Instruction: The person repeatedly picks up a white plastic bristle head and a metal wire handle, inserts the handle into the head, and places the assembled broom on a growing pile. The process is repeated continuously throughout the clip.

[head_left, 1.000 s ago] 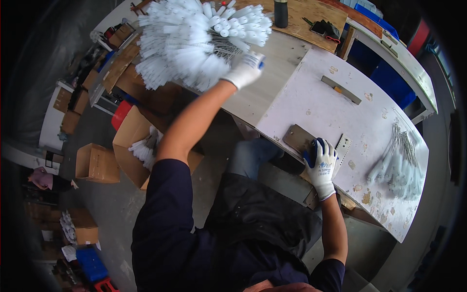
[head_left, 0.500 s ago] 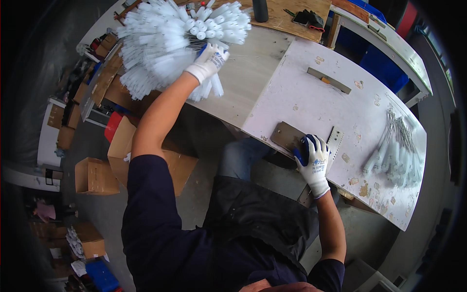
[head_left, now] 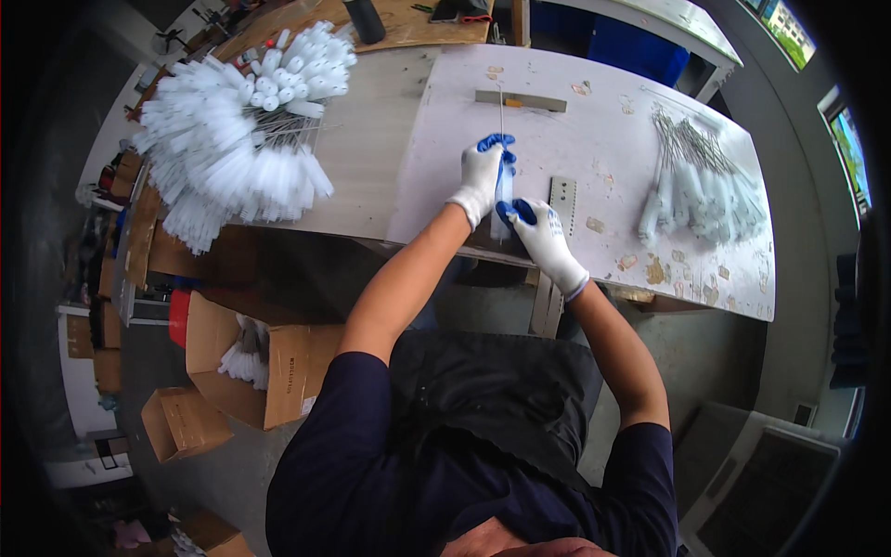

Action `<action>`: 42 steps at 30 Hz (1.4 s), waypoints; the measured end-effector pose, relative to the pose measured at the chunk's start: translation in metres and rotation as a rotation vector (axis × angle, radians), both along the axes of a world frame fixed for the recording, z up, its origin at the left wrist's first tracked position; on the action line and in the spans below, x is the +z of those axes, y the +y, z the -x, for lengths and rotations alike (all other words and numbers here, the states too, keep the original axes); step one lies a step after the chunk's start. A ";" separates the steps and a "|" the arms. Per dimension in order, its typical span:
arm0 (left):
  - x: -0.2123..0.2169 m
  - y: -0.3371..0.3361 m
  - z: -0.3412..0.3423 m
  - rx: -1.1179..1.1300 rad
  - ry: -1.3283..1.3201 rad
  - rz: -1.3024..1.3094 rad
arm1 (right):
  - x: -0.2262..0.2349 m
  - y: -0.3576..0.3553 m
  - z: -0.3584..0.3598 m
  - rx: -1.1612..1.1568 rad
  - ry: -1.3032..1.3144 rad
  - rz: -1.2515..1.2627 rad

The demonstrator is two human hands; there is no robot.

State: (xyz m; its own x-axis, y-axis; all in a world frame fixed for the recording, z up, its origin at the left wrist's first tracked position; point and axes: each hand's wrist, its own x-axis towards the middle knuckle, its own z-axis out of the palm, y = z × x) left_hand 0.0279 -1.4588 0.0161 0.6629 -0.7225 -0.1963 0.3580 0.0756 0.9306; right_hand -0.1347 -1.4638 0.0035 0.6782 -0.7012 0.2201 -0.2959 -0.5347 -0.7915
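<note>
Head view first: what step is in hand near the middle of the frame?

One white brush (head_left: pixel 500 226) is being handled at the near edge of the pale table (head_left: pixel 422 172), its thin stem (head_left: pixel 502 111) pointing up the frame. I'd call it lining up or adjusting the lower end.

And the hands?

The left hand (head_left: pixel 481 176) is closed around the brush. The right hand (head_left: pixel 548 243) has its fingertips at the lower end, but I can't tell whether they grip it.

What does the next move call for?

A steady left hold, I'd judge, while the right fingers settle that end.

What's hard to make out?

Blue glove fingers hide the brush's middle, and its lower end is blurred. At upper left, overlapping bristles bury most stems in the big brush pile (head_left: pixel 223 139); the frame cuts off the dark bottle (head_left: pixel 365 20).
</note>
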 end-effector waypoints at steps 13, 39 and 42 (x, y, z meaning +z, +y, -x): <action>-0.018 -0.003 -0.016 -0.168 0.192 -0.046 | -0.010 -0.031 -0.023 -0.043 0.143 -0.173; -0.037 -0.014 -0.040 -0.161 0.208 0.055 | 0.003 -0.043 -0.051 0.001 0.100 -0.160; -0.042 -0.014 -0.045 -0.171 0.242 0.099 | 0.001 -0.043 -0.054 -0.018 0.100 -0.165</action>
